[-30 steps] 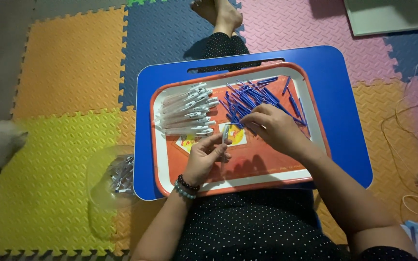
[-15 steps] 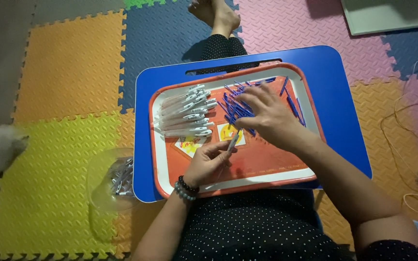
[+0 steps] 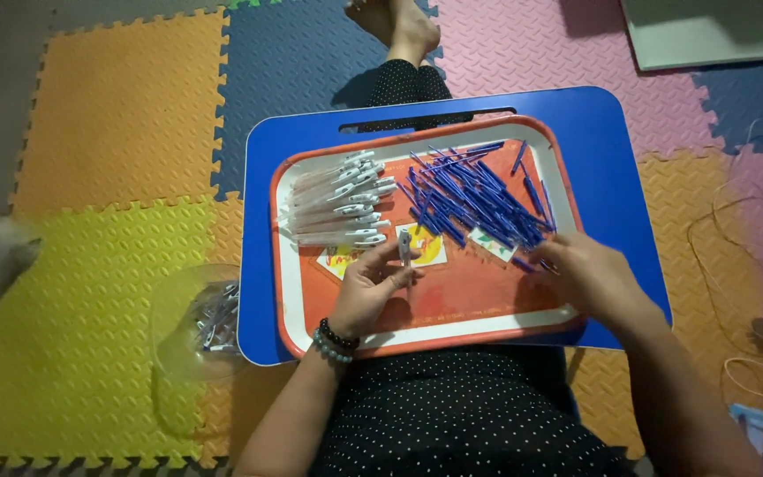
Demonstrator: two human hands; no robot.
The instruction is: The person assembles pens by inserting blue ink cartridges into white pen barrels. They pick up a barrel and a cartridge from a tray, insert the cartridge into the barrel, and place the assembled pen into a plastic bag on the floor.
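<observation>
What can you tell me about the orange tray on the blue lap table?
The orange tray is a rounded rectangle with a raised white rim, glossy like plastic, with small yellow and white pictures printed on it. It lies flat on the blue lap table. A row of clear pen barrels lies at its left, a heap of blue refills at its right. The left hand holds a pen part over it; the right hand rests at the heap's edge.

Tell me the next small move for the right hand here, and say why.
Probably pinch one blue refill from the near edge of the pile and bring it to the left hand. The left hand holds a clear pen barrel upright over the orange tray, while the right hand rests flat at the pile's edge, with no refill visibly gripped.
</observation>
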